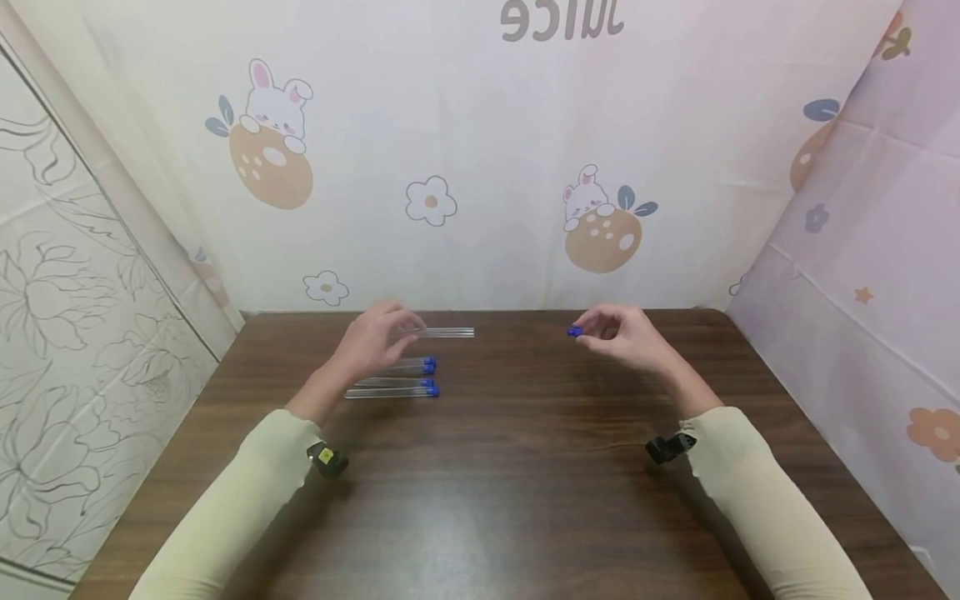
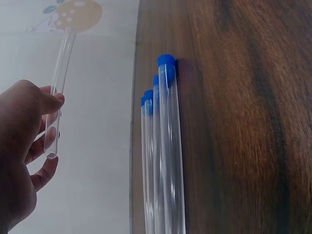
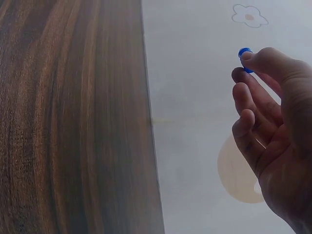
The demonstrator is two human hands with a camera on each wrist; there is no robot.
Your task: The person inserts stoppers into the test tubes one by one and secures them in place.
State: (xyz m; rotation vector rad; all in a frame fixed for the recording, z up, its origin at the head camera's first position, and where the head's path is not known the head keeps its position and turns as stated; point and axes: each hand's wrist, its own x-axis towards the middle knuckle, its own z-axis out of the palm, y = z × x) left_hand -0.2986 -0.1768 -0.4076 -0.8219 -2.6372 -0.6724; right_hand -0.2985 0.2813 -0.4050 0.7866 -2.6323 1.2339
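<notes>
My left hand [image 1: 377,337] pinches a clear test tube [image 2: 62,68] between thumb and fingers. In the head view the uncapped tube lies level, its mouth pointing right. Apart from it, my right hand [image 1: 624,335] holds a small blue stopper [image 3: 246,59] between thumb and forefinger, the other fingers loosely bent. Below my left hand, several clear test tubes with blue stoppers [image 2: 171,146] lie side by side on the brown wooden table [image 1: 480,483]. Their stoppered ends face right in the head view.
A white curtain [image 1: 480,125] printed with rabbits and flowers hangs along the table's back edge. More patterned cloth [image 1: 862,275] stands at the right, and a panel with line-drawn flowers [image 1: 67,292] at the left. Each wrist carries a small black camera [image 1: 667,448].
</notes>
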